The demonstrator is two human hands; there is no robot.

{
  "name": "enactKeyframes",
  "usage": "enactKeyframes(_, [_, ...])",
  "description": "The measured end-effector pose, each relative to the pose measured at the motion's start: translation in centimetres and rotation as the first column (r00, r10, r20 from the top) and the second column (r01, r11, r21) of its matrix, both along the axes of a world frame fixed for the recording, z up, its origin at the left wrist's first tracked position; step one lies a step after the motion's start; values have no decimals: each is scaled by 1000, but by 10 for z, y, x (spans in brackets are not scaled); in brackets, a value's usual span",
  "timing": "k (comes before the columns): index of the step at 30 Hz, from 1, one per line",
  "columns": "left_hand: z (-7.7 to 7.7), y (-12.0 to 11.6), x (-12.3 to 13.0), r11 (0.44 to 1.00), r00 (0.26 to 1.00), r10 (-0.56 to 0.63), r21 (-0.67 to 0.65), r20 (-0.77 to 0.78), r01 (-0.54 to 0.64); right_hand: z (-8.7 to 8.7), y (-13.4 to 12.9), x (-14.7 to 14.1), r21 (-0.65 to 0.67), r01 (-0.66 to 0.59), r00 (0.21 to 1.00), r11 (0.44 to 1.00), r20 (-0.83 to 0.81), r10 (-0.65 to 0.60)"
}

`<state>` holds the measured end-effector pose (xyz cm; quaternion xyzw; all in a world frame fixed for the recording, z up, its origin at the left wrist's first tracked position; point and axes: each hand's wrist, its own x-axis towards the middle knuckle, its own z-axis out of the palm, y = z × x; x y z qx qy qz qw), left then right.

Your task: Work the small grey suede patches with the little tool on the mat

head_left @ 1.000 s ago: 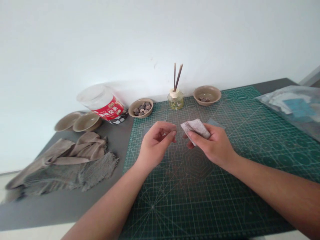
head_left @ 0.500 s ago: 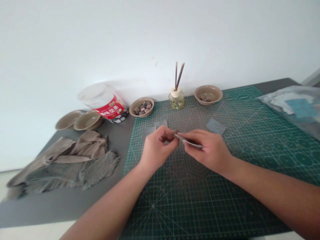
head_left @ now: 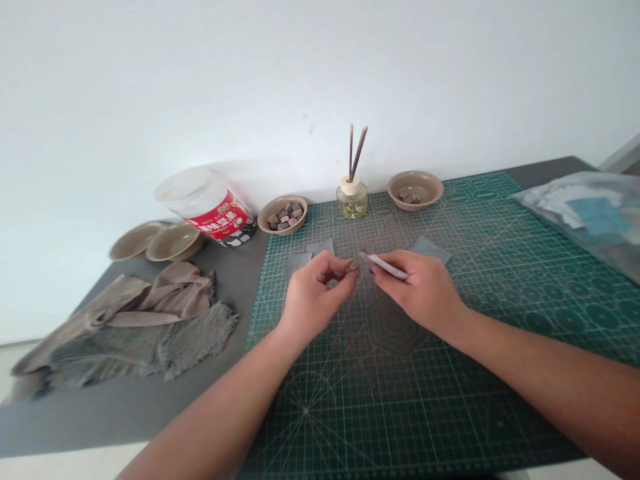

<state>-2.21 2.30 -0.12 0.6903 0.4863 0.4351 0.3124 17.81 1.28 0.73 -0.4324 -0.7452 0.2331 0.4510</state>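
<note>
Above the green cutting mat (head_left: 345,373), my left hand (head_left: 317,287) pinches a small brownish stone (head_left: 353,266) between thumb and fingertips. My right hand (head_left: 417,283) is closed on a folded piece of grey sandpaper (head_left: 389,267), its thin edge turned up. A narrow gap separates the sandpaper from the stone. Behind my left hand lie grey sandpaper squares (head_left: 321,249), partly covered by it. Another bluish-grey square (head_left: 431,249) lies behind my right hand.
By the wall stand a bowl of stones (head_left: 270,208), a reed diffuser (head_left: 353,200) and a bowl with a few stones (head_left: 436,193). To the left are a plastic tub (head_left: 215,213), two bowls (head_left: 173,250) and a crumpled cloth (head_left: 150,320). A plastic bag (head_left: 595,207) lies right.
The sandpaper has come away from the stone, my right hand shifting and tilting slightly so that its paler edge shows. My left hand stays nearly in place with the stone.
</note>
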Motion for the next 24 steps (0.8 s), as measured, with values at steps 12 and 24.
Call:
enactKeyframes(12, [3,-2,2,999,994,-37,-6,103,37,1,3,4,-125,11,1000,992,15,-9])
enactKeyframes(24, [8,-5,2,998,989,-59,-18,134,62,6,5,2,-439,-155,978,885,-195,74])
